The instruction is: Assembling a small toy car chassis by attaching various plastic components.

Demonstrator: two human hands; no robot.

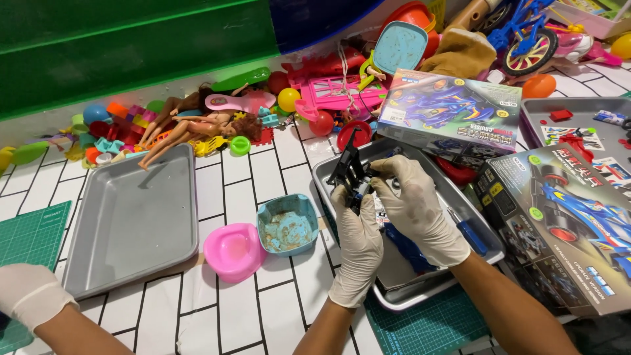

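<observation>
Both my hands wear white gloves and hold a black toy car chassis (pixel 348 167) above a grey metal tray (pixel 397 300). My left hand (pixel 358 243) grips the chassis from below. My right hand (pixel 414 207) closes over its right side, fingertips on the part. A blue car body piece (pixel 409 251) lies in the tray under my hands, and a blue-handled screwdriver (pixel 470 235) rests at the tray's right edge.
Two toy car boxes (pixel 447 112) (pixel 565 223) stand to the right. An empty metal tray (pixel 131 217), a pink toy potty (pixel 233 250) and a teal bowl (pixel 287 223) lie to the left. Dolls (pixel 197 128) and plastic toys line the wall. Another person's gloved hand (pixel 26 292) is at bottom left.
</observation>
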